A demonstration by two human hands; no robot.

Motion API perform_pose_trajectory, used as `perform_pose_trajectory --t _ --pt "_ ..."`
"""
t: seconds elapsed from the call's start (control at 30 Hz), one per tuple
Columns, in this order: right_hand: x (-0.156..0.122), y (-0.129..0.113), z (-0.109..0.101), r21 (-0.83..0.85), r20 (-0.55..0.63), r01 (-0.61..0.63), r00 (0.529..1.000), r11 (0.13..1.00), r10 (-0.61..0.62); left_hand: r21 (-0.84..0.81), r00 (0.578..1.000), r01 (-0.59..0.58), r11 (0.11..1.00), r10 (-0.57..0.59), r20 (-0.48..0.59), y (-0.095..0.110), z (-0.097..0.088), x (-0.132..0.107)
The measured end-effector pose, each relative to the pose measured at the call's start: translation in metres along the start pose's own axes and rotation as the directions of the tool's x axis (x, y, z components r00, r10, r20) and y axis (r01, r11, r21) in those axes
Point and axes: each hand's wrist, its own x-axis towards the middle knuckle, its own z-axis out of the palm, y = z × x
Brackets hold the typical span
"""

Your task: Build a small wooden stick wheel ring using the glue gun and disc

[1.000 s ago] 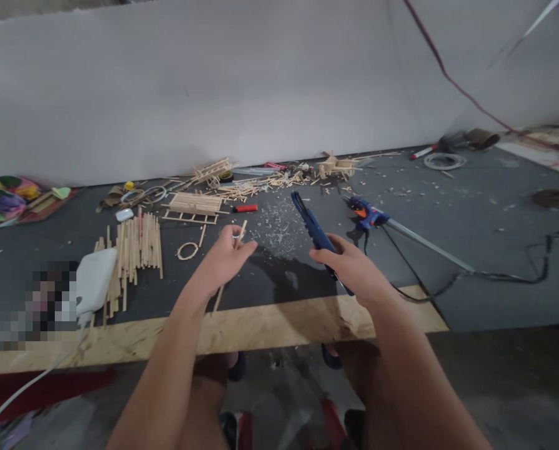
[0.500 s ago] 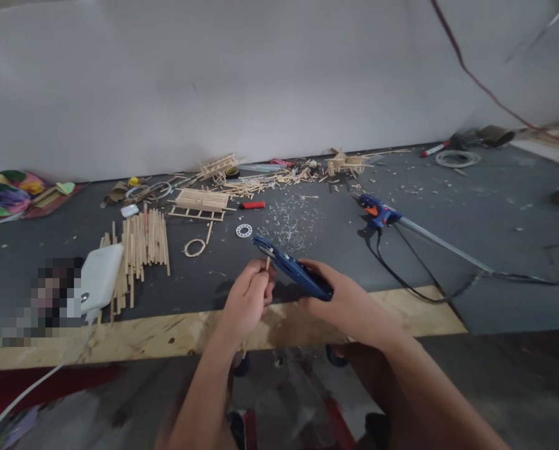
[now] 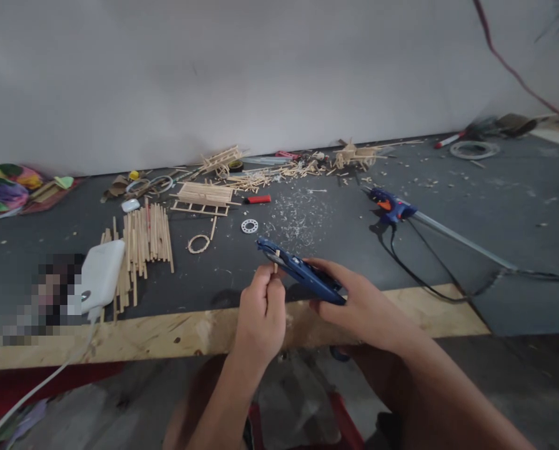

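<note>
My left hand (image 3: 263, 306) is closed on a thin wooden stick (image 3: 276, 265), whose tip rises past the fingers. In my right hand (image 3: 354, 300) is a blue hand cutter (image 3: 311, 278), gripped around its handles and slanting up to the left. The stick's tip lies at the cutter's jaws; whether the blade touches it I cannot tell. A white perforated ring (image 3: 250, 226) and a small wooden hoop (image 3: 198, 244) rest on the dark tabletop beyond my left hand. Farther back lies a red lighter-like piece (image 3: 257, 199).
Bundled wooden sticks (image 3: 148, 234) and a white power bank (image 3: 103, 275) with a cable lie at left. A slatted stick frame (image 3: 204, 197) is behind them. At right rests a blue glue gun (image 3: 391, 206) with its cord. A small wooden cart model (image 3: 354, 155) stands near the wall.
My left hand has turned, its back now more toward me, and the stick's tip now shows at the cutter's jaws. The camera view has shifted slightly.
</note>
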Motion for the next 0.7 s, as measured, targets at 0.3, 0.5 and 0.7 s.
perform_pose_trajectory --t 0.3,0.5,0.7 --pt "-0.0007 0.0015 0.0009 -0.022 0.004 0.006 1.0 1.0 -0.006 -0.093 0.999 0.021 0.995 -0.018 0.036 -0.003 -0.0001 -0.0029" --pt "-0.0019 0.0014 -0.0002 -0.032 0.021 0.018 1.0 0.999 -0.018 -0.072 1.0 0.017 0.997 -0.015 0.015 0.0008 -0.0016 -0.0042" --pt "0.0006 0.001 0.0015 -0.027 0.013 -0.017 1.0 1.0 0.017 0.048 0.999 -0.035 0.998 0.035 -0.009 0.0048 -0.0037 -0.0071"
